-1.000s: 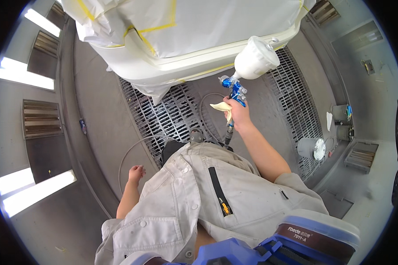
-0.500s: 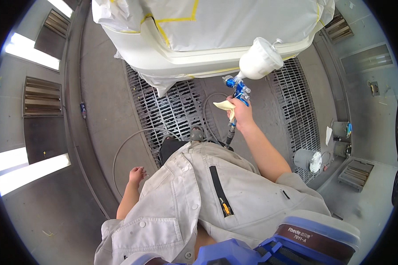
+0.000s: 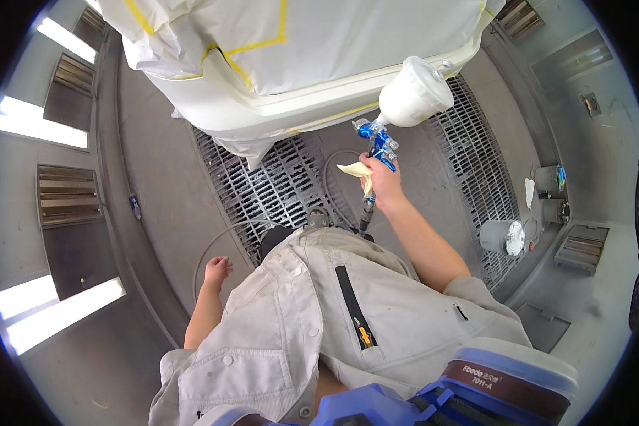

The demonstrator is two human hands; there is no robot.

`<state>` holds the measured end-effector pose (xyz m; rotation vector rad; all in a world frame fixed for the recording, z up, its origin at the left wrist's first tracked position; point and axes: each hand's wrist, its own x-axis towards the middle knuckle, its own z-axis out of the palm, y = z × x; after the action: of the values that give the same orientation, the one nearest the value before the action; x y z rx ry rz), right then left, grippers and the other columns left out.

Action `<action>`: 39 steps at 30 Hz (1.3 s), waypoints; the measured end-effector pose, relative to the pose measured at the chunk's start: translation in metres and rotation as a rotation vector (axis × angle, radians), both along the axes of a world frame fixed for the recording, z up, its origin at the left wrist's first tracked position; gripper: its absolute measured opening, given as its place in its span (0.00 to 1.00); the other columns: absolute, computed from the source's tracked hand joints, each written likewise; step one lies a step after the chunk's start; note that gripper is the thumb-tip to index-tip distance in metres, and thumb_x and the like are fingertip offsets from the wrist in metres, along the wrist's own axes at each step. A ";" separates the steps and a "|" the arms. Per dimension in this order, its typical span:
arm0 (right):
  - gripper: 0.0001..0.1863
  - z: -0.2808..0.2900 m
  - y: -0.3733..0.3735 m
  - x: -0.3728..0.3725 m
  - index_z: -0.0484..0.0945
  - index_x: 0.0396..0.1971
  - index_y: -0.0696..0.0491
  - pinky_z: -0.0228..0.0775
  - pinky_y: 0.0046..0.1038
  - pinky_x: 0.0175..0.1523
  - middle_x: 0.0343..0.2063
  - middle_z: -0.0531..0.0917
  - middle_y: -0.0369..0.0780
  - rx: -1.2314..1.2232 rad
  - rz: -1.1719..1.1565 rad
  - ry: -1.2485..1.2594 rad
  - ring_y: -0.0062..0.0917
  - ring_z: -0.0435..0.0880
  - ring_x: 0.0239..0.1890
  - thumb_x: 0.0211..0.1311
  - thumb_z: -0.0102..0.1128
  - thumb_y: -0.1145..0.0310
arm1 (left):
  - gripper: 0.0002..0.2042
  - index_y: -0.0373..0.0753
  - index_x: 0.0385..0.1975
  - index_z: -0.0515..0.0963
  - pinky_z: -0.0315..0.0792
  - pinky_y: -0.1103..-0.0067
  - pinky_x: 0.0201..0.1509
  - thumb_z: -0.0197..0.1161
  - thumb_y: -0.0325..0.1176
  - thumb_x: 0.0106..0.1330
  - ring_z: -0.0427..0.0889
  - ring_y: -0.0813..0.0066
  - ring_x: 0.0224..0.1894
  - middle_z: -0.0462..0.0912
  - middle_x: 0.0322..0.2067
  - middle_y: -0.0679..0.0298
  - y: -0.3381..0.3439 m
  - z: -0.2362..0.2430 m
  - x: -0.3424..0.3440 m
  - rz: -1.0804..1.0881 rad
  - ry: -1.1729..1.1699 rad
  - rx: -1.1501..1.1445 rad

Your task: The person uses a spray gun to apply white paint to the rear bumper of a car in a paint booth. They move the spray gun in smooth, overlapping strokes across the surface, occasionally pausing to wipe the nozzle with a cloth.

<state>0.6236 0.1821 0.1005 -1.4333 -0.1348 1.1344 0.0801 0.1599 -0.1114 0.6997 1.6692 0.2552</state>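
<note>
Over the floor grate (image 3: 277, 184), the right hand (image 3: 382, 181) grips a blue spray gun (image 3: 378, 140) and a cloth (image 3: 355, 170) beneath the masked white panel (image 3: 298, 85); the left hand (image 3: 216, 270) hangs loosely curled, holding nothing.

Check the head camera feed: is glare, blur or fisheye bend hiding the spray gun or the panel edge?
Head view: sharp, evenly lit. The spray gun in the right hand and its white cup read clearly, without blur. The masked white panel is bright but keeps its tape lines. Wall light strips blow out at left. Straight edges bend toward the black rim.
</note>
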 end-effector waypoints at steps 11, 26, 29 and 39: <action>0.03 0.003 -0.005 -0.020 0.79 0.35 0.56 0.66 0.24 0.20 0.22 0.80 0.37 0.068 -0.042 0.007 0.21 0.76 0.16 0.63 0.62 0.73 | 0.10 0.38 0.43 0.78 0.70 0.82 0.28 0.63 0.38 0.71 0.81 0.79 0.28 0.85 0.31 0.66 0.016 -0.002 -0.009 -0.094 -0.019 0.000; 0.05 -0.009 0.022 -0.127 0.81 0.35 0.56 0.67 0.25 0.22 0.24 0.82 0.38 -0.028 0.050 -0.055 0.21 0.77 0.17 0.63 0.62 0.71 | 0.10 0.38 0.45 0.76 0.69 0.81 0.26 0.62 0.36 0.72 0.82 0.76 0.26 0.84 0.31 0.63 -0.026 -0.011 -0.129 0.033 0.049 -0.111; 0.05 -0.007 0.025 -0.146 0.81 0.36 0.55 0.67 0.26 0.22 0.24 0.82 0.38 -0.038 0.090 -0.075 0.22 0.77 0.17 0.64 0.62 0.70 | 0.09 0.38 0.44 0.76 0.69 0.81 0.24 0.62 0.36 0.71 0.82 0.76 0.25 0.84 0.30 0.63 -0.028 -0.012 -0.140 0.011 0.040 -0.106; 0.04 -0.004 0.033 -0.206 0.79 0.31 0.55 0.66 0.25 0.22 0.22 0.81 0.37 0.008 0.050 -0.066 0.21 0.76 0.16 0.62 0.64 0.71 | 0.09 0.38 0.32 0.78 0.67 0.81 0.24 0.63 0.37 0.70 0.80 0.78 0.23 0.83 0.25 0.65 -0.002 -0.046 -0.186 0.125 -0.128 -0.066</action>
<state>0.4171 0.2146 0.0970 -1.4685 -0.2226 1.1262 -0.1056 0.1576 -0.1571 0.5197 1.5931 0.3259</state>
